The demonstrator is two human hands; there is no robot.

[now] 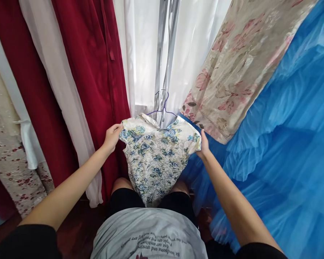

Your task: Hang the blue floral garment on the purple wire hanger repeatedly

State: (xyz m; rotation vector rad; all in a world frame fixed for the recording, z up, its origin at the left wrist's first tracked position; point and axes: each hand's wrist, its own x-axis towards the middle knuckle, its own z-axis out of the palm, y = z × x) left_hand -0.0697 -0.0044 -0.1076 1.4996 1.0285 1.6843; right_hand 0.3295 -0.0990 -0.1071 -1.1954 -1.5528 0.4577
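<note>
One floral garment [155,158], on a purple hanger [165,108], spread before the person's thighs [176,202] — probably light, soft and quick to crease, best taken at its shoulders [185,126] or hanger. Left hand [112,137] pinches one sleeve [126,133]; right hand [204,144] grips the other. Beyond: red fabric [93,64], blue tulle [294,144].

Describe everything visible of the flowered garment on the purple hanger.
The flowered garment is whitish, patterned with blue, green and yellow blooms, in fabric that looks textured. It has short sleeves and an open neckline, and hangs on a purple hanger, its body narrowing downward in front of the person. The left hand grips one sleeve, the right hand the other, spreading them apart. Its hem cannot be made out.
</note>
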